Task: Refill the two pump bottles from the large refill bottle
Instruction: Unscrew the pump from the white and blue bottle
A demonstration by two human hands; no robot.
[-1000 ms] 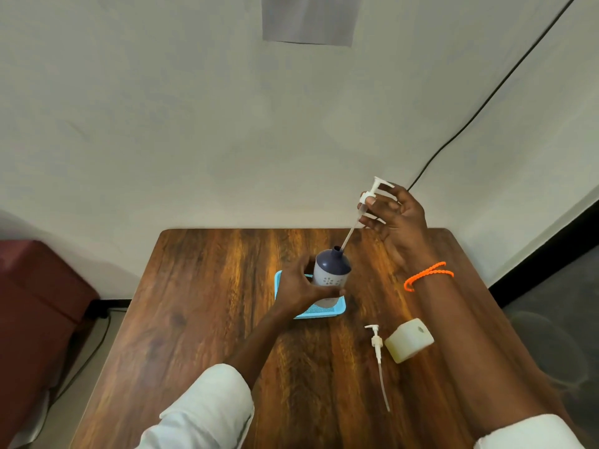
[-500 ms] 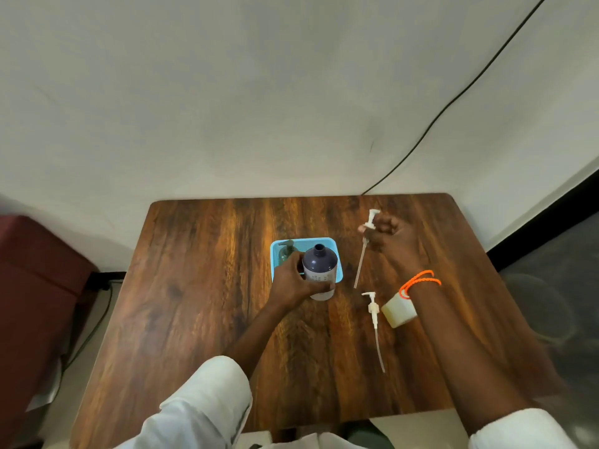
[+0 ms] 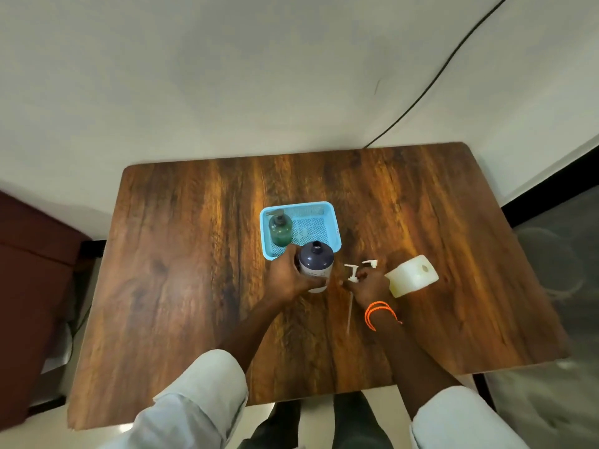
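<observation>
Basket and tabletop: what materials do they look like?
Basket: light blue moulded plastic, going by the fine perforated mesh walls and the solid rim. Tabletop: wood grain with a semi-gloss sheen; solid wood or laminate cannot be told.

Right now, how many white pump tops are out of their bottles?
2. Both lie on the table between the dark bottle and the pale bottle: one pump, another pump at the right hand.

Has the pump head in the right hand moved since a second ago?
Yes. The pump head in the right hand came down from above the table to lie beside the other pump.
</observation>
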